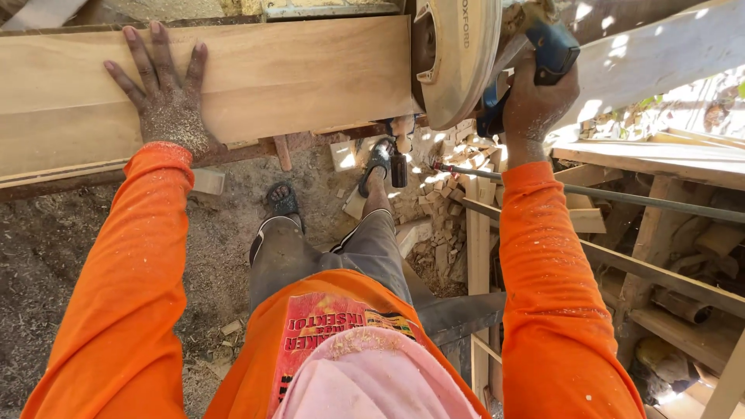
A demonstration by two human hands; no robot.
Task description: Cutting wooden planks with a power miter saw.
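wood, pale and wide, fills the top left: a plank (295,74) lies across the frame from the left edge to the saw, with a second board's edge showing just under it. left hand (167,93) lies flat on the plank near its left end, palm down, fingers spread wide and holding nothing, skin dusted with sawdust. its orange sleeve (124,295) runs down to the bottom left corner, also speckled with dust. below the plank the ground (54,240) is dark earth covered with sawdust and small chips. in the middle, two feet in sandals (283,200) stand on that ground under grey trousers, with an orange shirt and a pink cloth at the bottom edge. small wood offcuts (446,209) lie heaped just right of the feet. at the plank's right end sits a circular saw (458,54), its round pale guard meeting the plank's end; the blade itself is hidden, so whether it is in the wood is hard to say. right hand (535,97) is wrapped tight around the saw's blue handle, fingers curled closed on it, just right of the guard. a thin dark rod (621,198) runs toward the right edge below that hand, and stacked timber (660,271) fills the lower right.
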